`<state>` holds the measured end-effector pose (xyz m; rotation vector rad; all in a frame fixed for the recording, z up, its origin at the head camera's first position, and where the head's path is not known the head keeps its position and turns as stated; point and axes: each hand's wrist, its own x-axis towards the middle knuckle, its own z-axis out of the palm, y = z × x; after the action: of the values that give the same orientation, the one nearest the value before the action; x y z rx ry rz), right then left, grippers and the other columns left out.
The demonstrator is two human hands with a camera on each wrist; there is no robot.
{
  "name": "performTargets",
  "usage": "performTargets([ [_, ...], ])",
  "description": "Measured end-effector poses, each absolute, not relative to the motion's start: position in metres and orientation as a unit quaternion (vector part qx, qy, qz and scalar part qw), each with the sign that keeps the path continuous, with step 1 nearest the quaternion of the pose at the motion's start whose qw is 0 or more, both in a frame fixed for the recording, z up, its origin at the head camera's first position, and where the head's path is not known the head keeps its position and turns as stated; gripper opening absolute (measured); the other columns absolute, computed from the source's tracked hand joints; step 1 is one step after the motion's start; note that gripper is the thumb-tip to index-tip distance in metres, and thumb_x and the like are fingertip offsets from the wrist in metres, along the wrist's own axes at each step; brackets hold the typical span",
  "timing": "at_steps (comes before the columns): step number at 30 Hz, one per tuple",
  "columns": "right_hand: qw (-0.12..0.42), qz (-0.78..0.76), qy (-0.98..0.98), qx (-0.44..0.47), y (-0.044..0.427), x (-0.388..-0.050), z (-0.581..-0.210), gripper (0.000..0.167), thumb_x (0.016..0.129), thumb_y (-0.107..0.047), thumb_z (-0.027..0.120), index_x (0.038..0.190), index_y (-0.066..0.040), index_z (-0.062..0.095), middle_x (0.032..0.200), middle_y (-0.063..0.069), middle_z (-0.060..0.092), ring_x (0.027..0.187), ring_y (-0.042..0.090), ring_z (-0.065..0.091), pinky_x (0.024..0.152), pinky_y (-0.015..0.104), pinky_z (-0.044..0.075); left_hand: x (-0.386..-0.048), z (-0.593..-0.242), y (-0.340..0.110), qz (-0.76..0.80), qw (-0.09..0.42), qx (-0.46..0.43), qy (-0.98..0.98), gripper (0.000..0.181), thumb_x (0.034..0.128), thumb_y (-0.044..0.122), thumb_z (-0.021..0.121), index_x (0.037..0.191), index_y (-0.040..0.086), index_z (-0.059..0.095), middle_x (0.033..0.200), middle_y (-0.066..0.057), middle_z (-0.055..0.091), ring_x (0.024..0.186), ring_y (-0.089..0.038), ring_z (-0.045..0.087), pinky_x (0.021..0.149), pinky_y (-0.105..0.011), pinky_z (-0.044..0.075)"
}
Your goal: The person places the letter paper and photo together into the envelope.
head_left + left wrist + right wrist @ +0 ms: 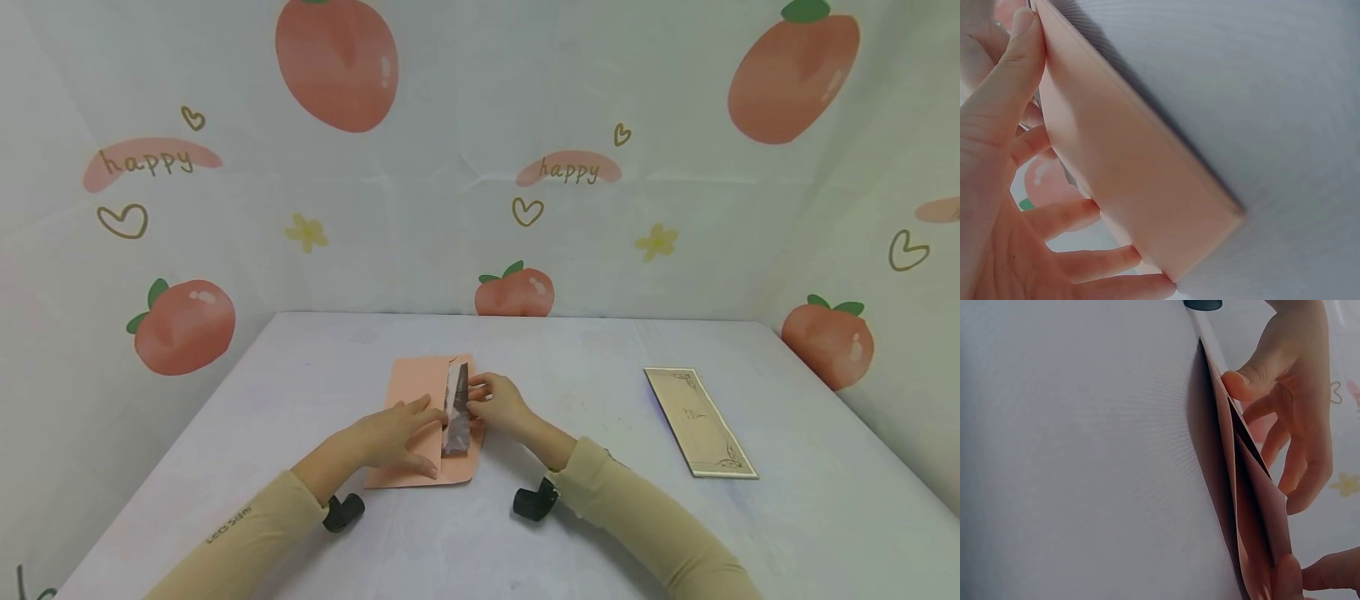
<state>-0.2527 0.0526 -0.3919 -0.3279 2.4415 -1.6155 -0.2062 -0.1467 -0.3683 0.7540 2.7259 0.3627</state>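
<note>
Your envelope [412, 379], peach-coloured, lies on the table [570, 542] between your two hands. Your left hand [390, 433] is spread wide across its left part, and in the left wrist view the thumb and fingertips touch along its edge. Your right hand [502, 408] is at its right side with bent fingers; the right wrist view shows fingertips pinching the raised flap [1269, 519], but the bottom border cuts most of that hand off. A dark strip [457, 421], paler at its upper left, shows in the gap of the envelope; you can't tell whether it is an insert or the lining, and your fingers cover part of its edges.

Well to the right of the envelope lies a beige card [697, 425] with a pale border and corner ornaments; the small script at its middle is too faint to read. Nearer you than the envelope are your sleeves [645, 517], cut off by the lower border, the left one printed with blurred lettering. Behind the envelope, the backdrop [450, 100] reads "happy" twice, and the top border crops one of its fruits.
</note>
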Motion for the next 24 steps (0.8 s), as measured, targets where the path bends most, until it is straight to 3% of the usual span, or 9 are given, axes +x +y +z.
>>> performTargets([
  [24, 0.115, -0.563, 0.810, -0.116, 0.0453, -0.2521, -0.3934, 0.047, 0.079, 0.011, 0.055, 0.125, 0.009, 0.050, 0.102, 0.021, 0.062, 0.076, 0.012, 0.061, 0.062, 0.027, 0.057, -0.2062, -0.3681, -0.1465, 0.130, 0.152, 0.254, 0.946, 0.070, 0.0756, 0.056, 0.067, 0.134, 0.025, 0.043, 0.152, -0.023, 0.024, 0.131, -0.055, 0.031, 0.094, -0.066, 0.038],
])
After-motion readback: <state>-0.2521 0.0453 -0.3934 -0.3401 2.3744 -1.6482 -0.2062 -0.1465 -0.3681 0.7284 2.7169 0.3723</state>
